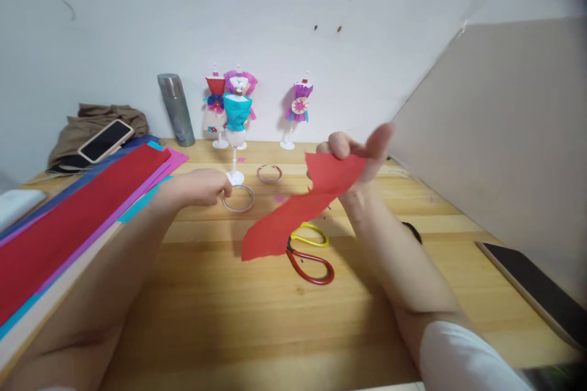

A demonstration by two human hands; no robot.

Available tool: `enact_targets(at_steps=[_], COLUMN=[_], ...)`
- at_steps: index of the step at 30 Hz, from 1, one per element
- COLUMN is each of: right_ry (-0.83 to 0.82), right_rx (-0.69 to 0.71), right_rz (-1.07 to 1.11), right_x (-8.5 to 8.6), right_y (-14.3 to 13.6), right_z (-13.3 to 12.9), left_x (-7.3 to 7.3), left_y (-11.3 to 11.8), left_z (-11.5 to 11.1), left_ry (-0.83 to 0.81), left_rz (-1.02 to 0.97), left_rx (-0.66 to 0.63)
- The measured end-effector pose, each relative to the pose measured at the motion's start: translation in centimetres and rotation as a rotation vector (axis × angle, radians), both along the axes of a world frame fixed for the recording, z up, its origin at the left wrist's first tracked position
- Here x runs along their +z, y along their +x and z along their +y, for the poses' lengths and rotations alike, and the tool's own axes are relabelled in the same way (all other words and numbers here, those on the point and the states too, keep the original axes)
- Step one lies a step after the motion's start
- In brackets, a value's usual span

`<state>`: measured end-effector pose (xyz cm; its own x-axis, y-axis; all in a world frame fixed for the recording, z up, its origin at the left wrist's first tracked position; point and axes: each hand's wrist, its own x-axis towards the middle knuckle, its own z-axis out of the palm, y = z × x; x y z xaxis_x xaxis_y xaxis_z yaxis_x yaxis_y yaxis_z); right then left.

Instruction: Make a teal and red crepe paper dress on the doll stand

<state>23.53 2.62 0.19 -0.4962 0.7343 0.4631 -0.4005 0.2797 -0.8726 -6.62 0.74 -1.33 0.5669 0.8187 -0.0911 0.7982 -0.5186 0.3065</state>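
Observation:
My right hand (355, 149) is raised over the middle of the table, its fingers closed on a strip of red crepe paper (293, 217). The strip hangs down to the left, with a ragged notch at its upper edge. Beneath it lie scissors (316, 281) with one yellow and one red handle loop; the paper hides their blades. My left hand (204, 187) is closed at the near left edge of a thin pale tape roll (238, 210), its fingertips on the rim. Just behind stands a small white mannequin (235, 156) in a turquoise paper top.
Another thin ring (269, 181) lies behind. More dressed mannequins (300, 104) stand by the wall beside a grey flask (177, 110). Colored paper sheets (82, 226) pile up at left, near a phone (106, 140) on brown cloth (87, 119). A dark flat device (534, 287) lies right.

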Motion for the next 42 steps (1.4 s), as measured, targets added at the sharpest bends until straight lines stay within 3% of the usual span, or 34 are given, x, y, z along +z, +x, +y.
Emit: enact_targets(at_steps=[5, 7, 10, 16, 19, 23, 28, 31, 36, 42], right_ry=[0.218, 0.257, 0.275, 0.228, 0.236, 0.395, 0.452, 0.396, 0.304, 0.249], right_rx=[0.453, 0.637, 0.724, 0.544, 0.529, 0.684, 0.574, 0.463, 0.151, 0.171], right_rz=[0.076, 0.119, 0.046, -0.231, -0.365, -0.535, -0.742, -0.749, -0.667, -0.666], right_x=[0.8, 1.5, 2.9, 4.4, 4.4, 4.3, 4.2, 4.0, 3.9, 3.5], right_y=[0.7, 0.9, 1.8, 3.3, 2.8, 0.9, -0.4, 0.0, 0.6, -0.2], right_z=[-1.5, -2.4, -3.6, -4.4, -4.3, -4.3, -4.4, -4.2, -4.0, -3.6], left_x=[-4.2, -4.7, -4.6, -1.9, -0.3, 0.9, 2.2, 2.8, 3.1, 2.9], left_y=[0.0, 0.3, 0.6, 0.9, 1.4, 1.9, 1.9, 1.8, 1.5, 1.6], left_z=[2.3, 2.4, 2.6, 2.5, 1.7, 0.7, -0.4, -0.8, -1.1, -1.1], left_ry=[-0.038, -0.032, -0.045, -0.159, -0.228, -0.278, -0.211, -0.178, -0.193, -0.231], left_rz=[0.082, 0.071, 0.041, -0.153, -0.3, -0.498, -0.629, -0.699, -0.778, -0.816], left_rx=[0.056, 0.06, 0.038, -0.151, -0.134, -0.1, -0.045, -0.025, -0.082, -0.116])
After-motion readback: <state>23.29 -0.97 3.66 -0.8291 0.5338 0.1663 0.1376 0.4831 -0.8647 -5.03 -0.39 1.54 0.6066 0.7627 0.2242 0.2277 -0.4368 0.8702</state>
